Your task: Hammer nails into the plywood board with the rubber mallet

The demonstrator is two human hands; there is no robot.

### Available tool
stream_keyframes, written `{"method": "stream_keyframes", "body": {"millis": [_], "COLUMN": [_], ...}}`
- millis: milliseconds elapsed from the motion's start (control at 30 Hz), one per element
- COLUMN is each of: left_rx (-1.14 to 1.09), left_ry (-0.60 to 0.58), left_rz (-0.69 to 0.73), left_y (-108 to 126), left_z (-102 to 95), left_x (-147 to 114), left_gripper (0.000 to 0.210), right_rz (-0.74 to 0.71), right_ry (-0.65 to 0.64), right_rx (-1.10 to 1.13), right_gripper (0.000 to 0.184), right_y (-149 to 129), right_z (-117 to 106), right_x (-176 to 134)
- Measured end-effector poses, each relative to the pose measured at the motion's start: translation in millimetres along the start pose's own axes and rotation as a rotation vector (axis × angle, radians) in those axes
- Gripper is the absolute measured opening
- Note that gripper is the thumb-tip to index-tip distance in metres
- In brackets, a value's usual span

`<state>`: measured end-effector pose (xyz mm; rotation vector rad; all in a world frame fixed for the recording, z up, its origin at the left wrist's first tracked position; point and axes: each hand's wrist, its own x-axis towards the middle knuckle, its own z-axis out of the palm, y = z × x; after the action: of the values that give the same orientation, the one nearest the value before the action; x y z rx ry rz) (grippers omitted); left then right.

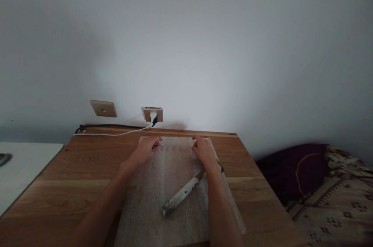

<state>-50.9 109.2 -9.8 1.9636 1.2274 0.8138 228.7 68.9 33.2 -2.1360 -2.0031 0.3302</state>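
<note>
A worn, pale board (145,208) lies on the wooden table. Near its far edge runs a row of several tiny marks or pieces (174,148), too small to name. My left hand (147,148) rests at the left end of this row, fingers curled together. At the right end is my right hand (203,149), thumb and fingers bent into a pinch. Whatever either hand holds is too small to make out. A tool with a scuffed white handle (180,197), possibly a knife, lies slantwise on the board; my right forearm partly covers its far end.
Behind the wooden table (87,192) a wall socket (159,114) holds a white plug (153,117) with cables along the table's back edge. A second wall plate (103,108) is further left. A white surface (26,169) adjoins at left, patterned fabric (335,208) at right.
</note>
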Motion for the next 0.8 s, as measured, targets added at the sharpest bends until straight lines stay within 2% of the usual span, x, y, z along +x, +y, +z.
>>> {"method": "stream_keyframes", "body": {"millis": [233, 433, 533, 700, 800], "left_rx": [0.062, 0.093, 0.117, 0.060, -0.100], "left_ry": [-0.020, -0.070, -0.069, 0.008, 0.103], "left_rz": [0.067, 0.112, 0.111, 0.070, -0.015], "left_y": [7, 12, 13, 17, 25], "left_z": [5.7, 14.0, 15.7, 15.9, 18.5], "left_x": [1, -1, -2, -2, -1], "left_gripper": [0.030, 0.023, 0.025, 0.018, 0.014], "right_rz": [-0.110, -0.111, -0.118, -0.139, -0.158], "right_ry": [-0.049, -0.082, -0.079, -0.093, -0.071], "right_rx": [0.145, 0.132, 0.118, 0.116, 0.169], "right_gripper": [0.041, 0.019, 0.015, 0.024, 0.031], "right_y": [-4, -7, -10, -12, -14], "right_z": [-3, 5, 7, 8, 5], "right_x": [0, 3, 4, 5, 4]}}
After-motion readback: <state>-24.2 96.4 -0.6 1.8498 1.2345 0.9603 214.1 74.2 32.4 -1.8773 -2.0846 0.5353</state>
